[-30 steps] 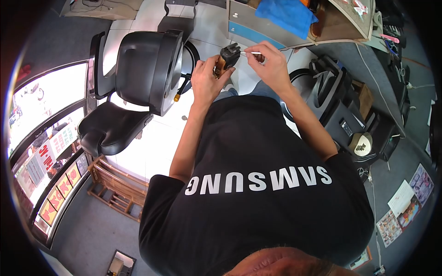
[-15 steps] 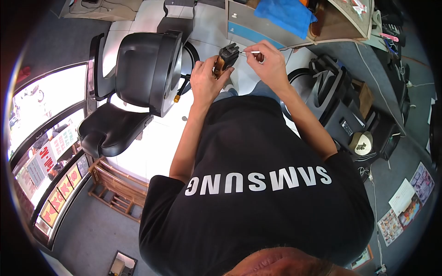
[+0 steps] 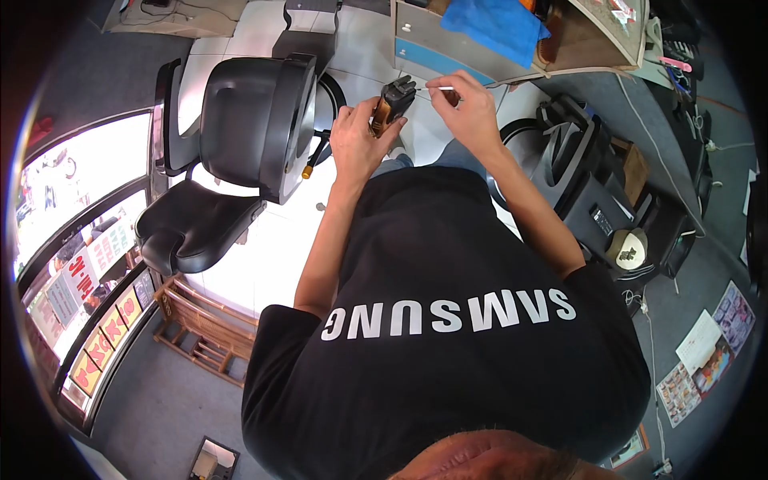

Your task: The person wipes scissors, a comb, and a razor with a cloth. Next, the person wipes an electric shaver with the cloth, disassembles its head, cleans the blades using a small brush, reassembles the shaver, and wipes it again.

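A black and gold device like a hair clipper [image 3: 393, 104] is gripped in my left hand [image 3: 358, 140], its black head pointing up and away from me. My right hand [image 3: 470, 114] pinches a thin white stick [image 3: 441, 88] between thumb and fingers. The stick's tip is close to the right side of the clipper head; whether they touch is too small to tell. Both hands are held out in front of my black shirt [image 3: 456, 240], above the floor.
Black barber chair [image 3: 240, 124] at left, beside a glass front with signs. Drawer cabinet [image 3: 436, 52] ahead, with a blue cloth [image 3: 492, 28]. Another dark chair [image 3: 596, 212] stands at right, a cap [image 3: 628, 250] near it. Wooden rack [image 3: 204, 324] at lower left.
My right hand and the white stick have shifted very slightly beside the clipper head. My left hand keeps its hold on the clipper, almost still.
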Motion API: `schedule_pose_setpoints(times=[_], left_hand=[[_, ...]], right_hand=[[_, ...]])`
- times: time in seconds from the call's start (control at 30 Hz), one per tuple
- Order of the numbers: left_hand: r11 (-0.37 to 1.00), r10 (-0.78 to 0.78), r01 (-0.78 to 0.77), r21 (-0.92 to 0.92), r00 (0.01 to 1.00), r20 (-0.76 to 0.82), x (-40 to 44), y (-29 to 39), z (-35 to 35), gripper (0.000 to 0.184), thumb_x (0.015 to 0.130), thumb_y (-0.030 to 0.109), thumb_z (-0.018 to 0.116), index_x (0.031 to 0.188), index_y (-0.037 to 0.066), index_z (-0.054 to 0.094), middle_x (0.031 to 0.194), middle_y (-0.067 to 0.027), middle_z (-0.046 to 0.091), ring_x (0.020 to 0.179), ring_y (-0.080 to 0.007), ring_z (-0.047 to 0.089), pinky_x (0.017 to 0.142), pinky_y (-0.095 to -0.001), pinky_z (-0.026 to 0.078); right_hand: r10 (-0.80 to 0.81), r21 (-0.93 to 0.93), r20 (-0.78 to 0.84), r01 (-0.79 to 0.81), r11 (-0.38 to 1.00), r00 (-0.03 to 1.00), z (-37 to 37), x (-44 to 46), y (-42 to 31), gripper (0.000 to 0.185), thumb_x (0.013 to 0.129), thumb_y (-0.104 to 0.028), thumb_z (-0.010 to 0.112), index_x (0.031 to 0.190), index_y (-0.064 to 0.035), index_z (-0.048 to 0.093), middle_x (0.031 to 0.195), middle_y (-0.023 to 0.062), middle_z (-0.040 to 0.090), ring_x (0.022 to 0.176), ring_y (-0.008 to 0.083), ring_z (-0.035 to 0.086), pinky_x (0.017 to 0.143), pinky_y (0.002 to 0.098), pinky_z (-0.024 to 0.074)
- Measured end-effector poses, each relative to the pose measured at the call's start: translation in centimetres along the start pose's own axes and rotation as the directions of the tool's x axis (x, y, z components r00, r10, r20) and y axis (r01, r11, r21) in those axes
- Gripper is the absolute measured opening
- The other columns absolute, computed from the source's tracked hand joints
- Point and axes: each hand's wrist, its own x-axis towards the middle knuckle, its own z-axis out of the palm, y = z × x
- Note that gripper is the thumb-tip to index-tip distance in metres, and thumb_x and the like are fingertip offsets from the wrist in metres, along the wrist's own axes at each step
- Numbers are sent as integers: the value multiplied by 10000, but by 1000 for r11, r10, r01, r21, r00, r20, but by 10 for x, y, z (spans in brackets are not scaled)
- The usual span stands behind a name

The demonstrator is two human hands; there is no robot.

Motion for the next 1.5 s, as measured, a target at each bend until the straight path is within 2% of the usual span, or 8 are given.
schedule_pose_setpoints(times=[0.13,0.33,0.73,0.83,0.93,1.13,1.23,1.5], left_hand=[[1000,10,-10,29,1000,-4,-3,2,-2,470,734,303,922,1090,74,718,880,-36,730,794,-250,613,722,-389,506],[997,46,-45,57,999,-16,-3,1,4,476,722,301,925,1096,91,720,907,-10,731,806,-239,613,728,-384,491],[985,88,-87,150,996,-4,-7,3,2,446,728,309,909,1083,117,719,901,17,721,820,-235,597,741,-387,462],[986,80,-78,148,997,-5,-7,4,2,447,725,308,908,1083,119,719,898,22,719,820,-232,595,741,-385,458],[986,87,-84,142,996,-11,-9,3,3,445,723,306,907,1080,121,718,894,25,717,818,-230,593,738,-383,455],[983,99,-93,157,995,-31,-8,3,6,431,720,304,907,1059,123,712,887,29,713,808,-230,588,730,-381,450],[982,111,-105,156,993,-29,-8,2,8,426,721,307,907,1051,123,709,881,30,710,805,-229,588,723,-379,446],[984,104,-98,151,994,-27,-6,4,11,438,719,303,923,1061,110,730,866,3,721,797,-235,619,711,-392,468]], right_hand=[[-150,90,45,145,985,988,0,-5,-17,130,921,-50,742,1045,-13,755,958,75,689,735,170,686,633,297,545],[-210,3,22,210,978,977,18,-10,-14,150,926,-27,742,1075,-7,744,949,91,677,740,212,686,627,309,546],[-211,-57,-13,209,976,977,24,-9,-13,138,936,-33,738,1068,6,745,929,104,681,718,243,676,632,344,535],[-224,29,-2,224,974,975,23,-11,-17,135,935,-36,740,1063,6,751,915,104,681,712,236,670,632,342,530],[-207,-75,-26,205,976,978,22,-9,-14,154,937,-30,746,1083,10,770,951,97,712,751,208,687,629,297,536],[-97,-32,-46,95,995,994,22,-8,-18,145,940,-54,749,1069,5,777,925,98,713,754,203,694,625,307,540],[-184,24,-31,185,983,982,27,-6,-14,144,943,-44,736,1073,7,771,910,94,687,682,196,664,590,318,513],[-115,-4,-53,115,993,992,17,-8,-20,128,938,-41,738,1049,15,770,923,102,697,675,196,665,591,315,525]])
